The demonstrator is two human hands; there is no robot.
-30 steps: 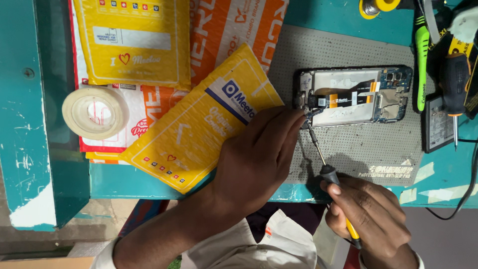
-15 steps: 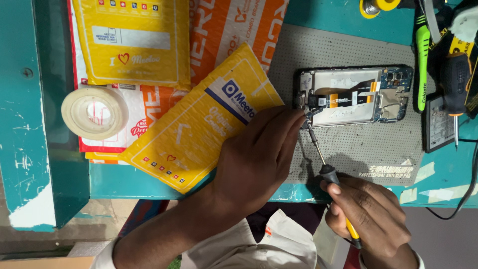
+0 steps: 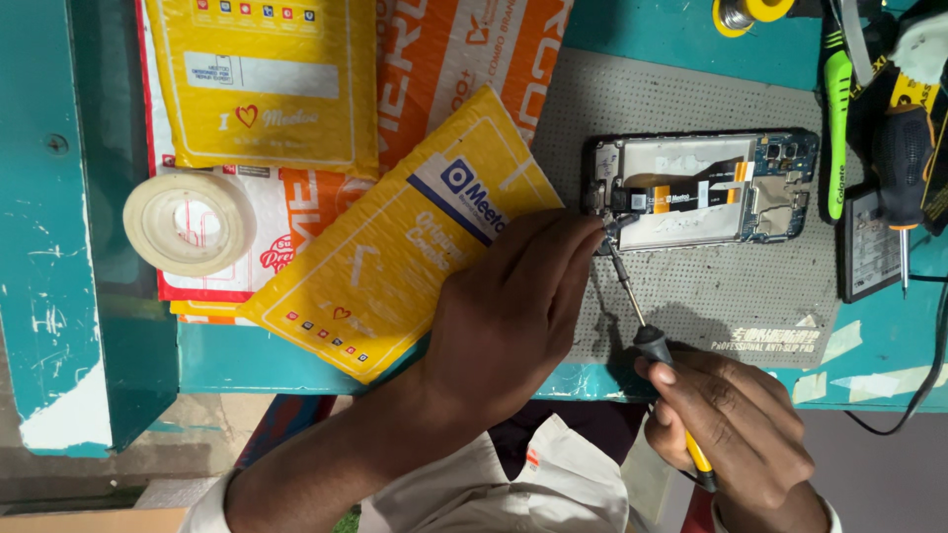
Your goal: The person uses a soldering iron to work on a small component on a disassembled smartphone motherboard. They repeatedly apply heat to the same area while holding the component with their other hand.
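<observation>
Item: opened phone [image 3: 706, 190], back cover off, lying flat and lengthwise on a grey perforated work mat [image 3: 711, 296] at the right of a teal bench [image 3: 296, 355]. Inner board, a pale plate and a black-and-orange ribbon strip are exposed.

Left hand [image 3: 513, 316]: palm down, fingers curled narrow, fingertips [image 3: 583, 232] pressed at the phone's lower left corner. The heel of the hand rests over the edge of a yellow padded envelope [image 3: 395, 257]. Whether anything small is pinched under the fingertips cannot be told.

Right hand [image 3: 731, 434]: closed around the handle of a screwdriver [image 3: 642, 326], near the bench's front edge. The handle is black at the collar and yellow lower down; the thin metal shaft runs up and to the left, its tip meeting the phone's lower left corner just beside the left fingertips.

Surroundings: a second yellow padded envelope [image 3: 262, 84] at the upper left, lying on an orange and white mailer [image 3: 464, 49]. A roll of clear tape [image 3: 190, 223] sits flat to the left of the envelopes. At the far right, beside the mat, a green-handled tool [image 3: 839, 128], a black-handled driver [image 3: 904, 168] and a small dark flat device [image 3: 869, 252]. A yellow spool [image 3: 752, 12] shows at the top edge.
</observation>
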